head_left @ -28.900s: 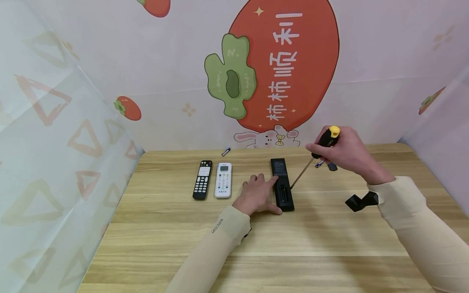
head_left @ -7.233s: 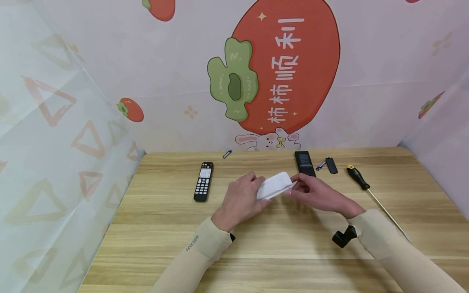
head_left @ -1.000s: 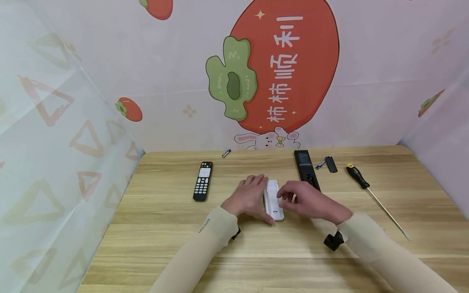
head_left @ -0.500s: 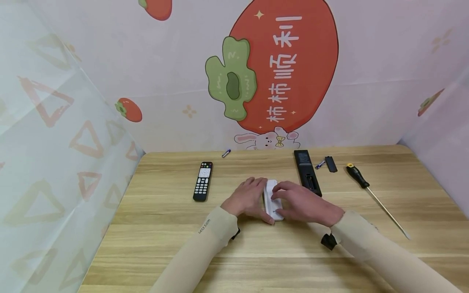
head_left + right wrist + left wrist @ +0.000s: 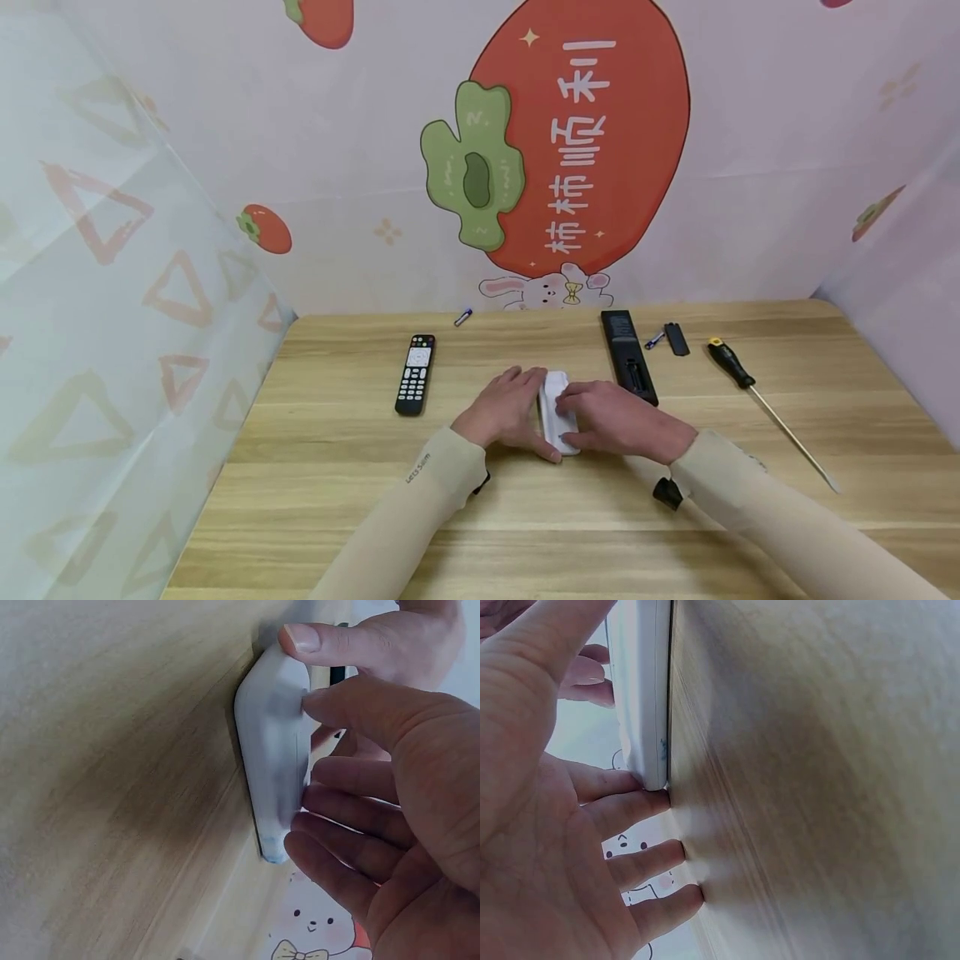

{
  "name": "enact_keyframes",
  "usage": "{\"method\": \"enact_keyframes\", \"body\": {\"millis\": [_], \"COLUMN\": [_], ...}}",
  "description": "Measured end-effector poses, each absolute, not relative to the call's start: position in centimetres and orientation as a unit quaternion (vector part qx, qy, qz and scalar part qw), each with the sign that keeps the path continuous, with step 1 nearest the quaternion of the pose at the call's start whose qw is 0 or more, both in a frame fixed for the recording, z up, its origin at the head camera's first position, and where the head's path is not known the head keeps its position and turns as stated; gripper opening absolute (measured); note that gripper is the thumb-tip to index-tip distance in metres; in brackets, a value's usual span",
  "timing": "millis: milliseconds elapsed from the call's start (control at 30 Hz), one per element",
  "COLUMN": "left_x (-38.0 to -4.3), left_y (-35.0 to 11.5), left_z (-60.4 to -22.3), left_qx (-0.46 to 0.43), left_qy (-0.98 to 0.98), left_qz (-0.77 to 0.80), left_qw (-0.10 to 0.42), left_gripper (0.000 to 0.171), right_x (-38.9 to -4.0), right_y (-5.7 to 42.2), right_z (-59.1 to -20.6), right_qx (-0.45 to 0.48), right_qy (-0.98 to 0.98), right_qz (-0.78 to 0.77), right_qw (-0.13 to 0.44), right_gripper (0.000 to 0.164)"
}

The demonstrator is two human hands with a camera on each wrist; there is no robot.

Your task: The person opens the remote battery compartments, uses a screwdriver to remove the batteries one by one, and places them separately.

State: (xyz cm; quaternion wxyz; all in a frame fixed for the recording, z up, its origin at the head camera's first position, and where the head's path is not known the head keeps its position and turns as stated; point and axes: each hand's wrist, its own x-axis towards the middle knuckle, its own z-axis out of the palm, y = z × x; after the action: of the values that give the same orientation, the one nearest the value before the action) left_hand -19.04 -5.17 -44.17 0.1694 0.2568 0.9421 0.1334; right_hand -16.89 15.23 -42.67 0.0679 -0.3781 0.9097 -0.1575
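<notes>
Back side up on the table lies a white remote control (image 5: 551, 417), directly in front of the person. My left hand (image 5: 508, 410) holds it lengthwise, thumb at the near end and index finger at the far end; the left wrist view shows the other fingertips on the wood. From the right, my right hand (image 5: 626, 421) rests thumb and fingertips on the remote's back, covering part of it. In the right wrist view, the right fingers (image 5: 330, 870) lie along the raised side of the white casing (image 5: 262, 742).
A black remote (image 5: 630, 358) lies face down with its battery compartment uncovered. Beside it are a battery (image 5: 655, 340), a black cover (image 5: 677, 339) and a screwdriver (image 5: 727, 360). Further left are another black remote (image 5: 415, 375), face up, and a second battery (image 5: 463, 317).
Earlier the right hand held the screwdriver at the black remote; later both hands held the white remote tilted. Over the last second, the right fingers came down onto its back.
</notes>
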Motion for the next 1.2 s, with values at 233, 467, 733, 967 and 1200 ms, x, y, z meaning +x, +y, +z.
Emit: {"method": "enact_keyframes", "body": {"millis": [233,467,733,967,1200], "left_x": [-18.9,-19.0,-18.9,-18.8,-18.8], "left_y": [-5.3,-5.4,-5.5,-5.4,-5.4], "left_z": [-44.1,-44.3,-44.4,-44.3,-44.3], "left_qx": [0.260,0.253,0.257,0.253,0.249], "left_qy": [0.942,0.942,0.942,0.942,0.943], "left_qz": [0.135,0.144,0.147,0.151,0.152], "left_qw": [0.165,0.167,0.160,0.160,0.159], "left_gripper": [0.127,0.128,0.127,0.127,0.126], "right_x": [-16.9,-16.8,-16.5,-16.5,-16.9], "right_y": [14.6,13.9,13.6,13.9,14.3], "right_z": [-42.7,-42.8,-42.9,-43.1,-42.8], "right_qx": [-0.381,-0.402,-0.455,-0.480,-0.482], "right_qy": [0.912,0.909,0.890,0.876,0.872], "right_qz": [-0.139,-0.097,-0.029,-0.018,-0.084], "right_qw": [0.058,0.043,-0.010,-0.028,0.005], "right_gripper": [0.033,0.026,0.032,0.032,0.020]}}
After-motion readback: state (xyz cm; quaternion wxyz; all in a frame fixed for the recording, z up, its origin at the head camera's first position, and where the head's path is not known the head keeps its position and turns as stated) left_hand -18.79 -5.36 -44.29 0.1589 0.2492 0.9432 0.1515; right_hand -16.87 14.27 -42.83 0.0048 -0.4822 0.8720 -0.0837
